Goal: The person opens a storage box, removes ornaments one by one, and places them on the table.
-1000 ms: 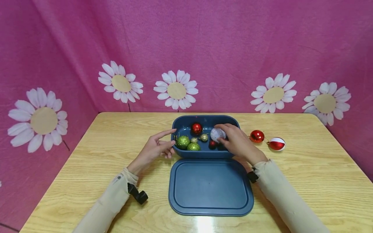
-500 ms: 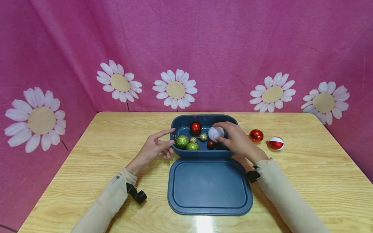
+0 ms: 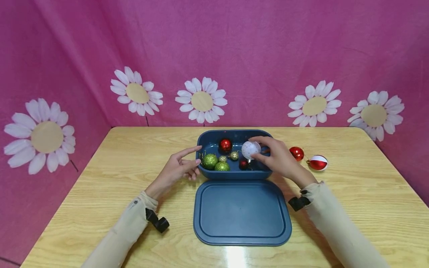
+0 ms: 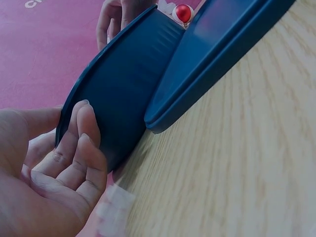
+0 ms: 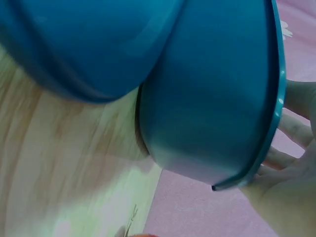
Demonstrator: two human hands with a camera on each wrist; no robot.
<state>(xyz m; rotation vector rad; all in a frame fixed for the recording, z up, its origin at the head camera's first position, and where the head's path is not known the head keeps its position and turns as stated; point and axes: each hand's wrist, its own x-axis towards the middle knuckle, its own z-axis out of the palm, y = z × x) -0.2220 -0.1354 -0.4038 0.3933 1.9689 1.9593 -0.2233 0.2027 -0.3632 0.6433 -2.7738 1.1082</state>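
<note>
In the head view my right hand (image 3: 279, 156) pinches a white speckled Christmas bauble (image 3: 250, 150) between thumb and fingers, above the right part of a dark blue box (image 3: 234, 175). My left hand (image 3: 177, 167) touches the box's left rim with thumb and forefinger, the other fingers loosely bent outside. Inside lie a shiny red bauble (image 3: 225, 145), green glitter baubles (image 3: 210, 161), small gold baubles (image 3: 234, 155) and a small dark red bauble (image 3: 243, 164). The left wrist view shows the left hand (image 4: 64, 173) beside the box wall (image 4: 118, 79). In the right wrist view the box hides the held bauble.
A matching blue lid (image 3: 242, 212) lies flat in front of the box. To the right on the wooden table (image 3: 362, 208) rest a red bauble (image 3: 296, 153) and a red-and-white bauble (image 3: 317, 162). A pink flowered curtain (image 3: 254, 56) hangs behind.
My right hand has lifted the white bauble upward from among the others and shifted slightly right; its silver cap now shows. The left hand has stayed at the box rim.
</note>
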